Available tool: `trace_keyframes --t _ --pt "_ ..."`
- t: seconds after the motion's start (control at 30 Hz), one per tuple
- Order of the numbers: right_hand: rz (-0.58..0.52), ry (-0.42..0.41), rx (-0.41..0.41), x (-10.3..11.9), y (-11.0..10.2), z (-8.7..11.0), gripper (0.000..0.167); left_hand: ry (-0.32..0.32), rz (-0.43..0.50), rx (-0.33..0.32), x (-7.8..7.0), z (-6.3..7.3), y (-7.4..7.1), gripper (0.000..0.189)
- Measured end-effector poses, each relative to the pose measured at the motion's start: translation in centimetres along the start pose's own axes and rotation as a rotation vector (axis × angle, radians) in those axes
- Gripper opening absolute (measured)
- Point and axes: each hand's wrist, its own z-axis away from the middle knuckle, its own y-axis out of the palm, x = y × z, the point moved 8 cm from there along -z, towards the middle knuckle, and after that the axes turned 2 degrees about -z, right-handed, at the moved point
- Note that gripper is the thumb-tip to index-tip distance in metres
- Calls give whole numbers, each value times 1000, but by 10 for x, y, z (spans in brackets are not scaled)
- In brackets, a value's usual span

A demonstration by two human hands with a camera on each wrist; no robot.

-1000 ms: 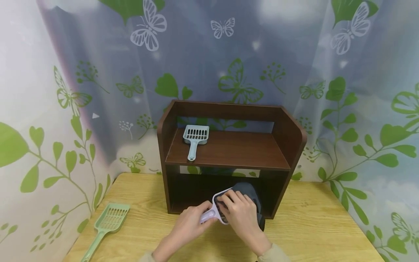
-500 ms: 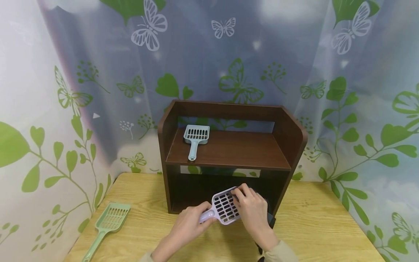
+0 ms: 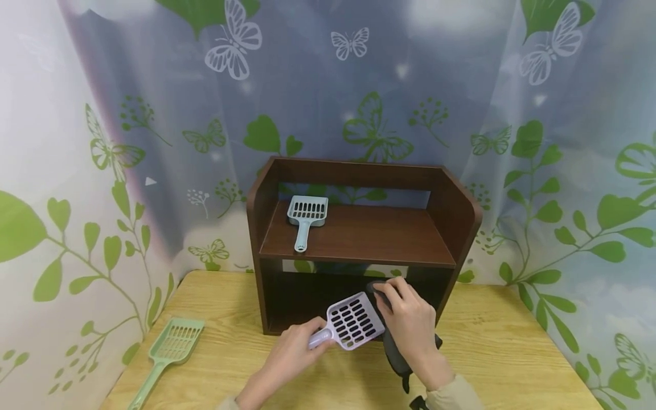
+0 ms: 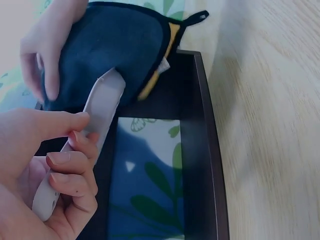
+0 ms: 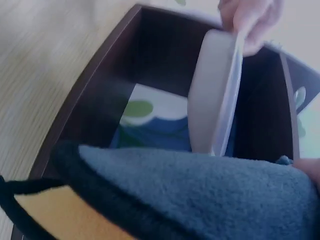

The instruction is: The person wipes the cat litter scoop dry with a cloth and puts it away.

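Note:
My left hand (image 3: pixel 292 350) grips a lavender litter scoop (image 3: pixel 321 337) by its handle, slotted head tilted up and to the right. In the left wrist view the scoop (image 4: pixel 104 102) appears side-on. At the right edge of the scoop's head, my right hand (image 3: pixel 410 322) holds a dark blue-grey plush cloth (image 3: pixel 396 354) by its upper part. The cloth (image 4: pixel 120 40) has black trim, an orange-yellow underside and a hanging loop. The right wrist view shows the cloth (image 5: pixel 200 185) in front of the scoop's pale underside (image 5: pixel 210 95); whether they touch, I cannot tell.
A dark brown two-tier shelf (image 3: pixel 379 236) stands behind both hands. On its upper board lies a light blue litter scoop (image 3: pixel 303 230). A green litter scoop (image 3: pixel 164 359) lies on the wooden table (image 3: pixel 512 353) at left. Patterned sheeting surrounds the table.
My right hand has moved right and slightly down, drawing the cloth off the scoop's head, so the slots now show. My left hand stays nearly still; the scoop shifts slightly left.

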Motion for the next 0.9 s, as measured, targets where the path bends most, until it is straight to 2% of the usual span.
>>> trace_keyframes --t 0.13,0.27,0.43,0.53,0.77,0.9 --pt "-25 -74 50 20 11 4 29 18 6 8 -6 -2 2 21" --pt "-5 -151 89 34 25 14 30 38 -14 -6 -14 -4 1 21" --pt "-11 -142 82 38 31 16 31 61 -65 -22 -20 -5 -1 21" --pt "-31 -136 93 38 34 15 30 64 -81 -35 -19 -6 -2 21" --pt "-124 -215 188 45 39 19 26 30 -63 -44 -11 -6 -7 20" --pt "-151 -272 246 48 38 20 21 10 -84 -66 -6 -7 -14 20"
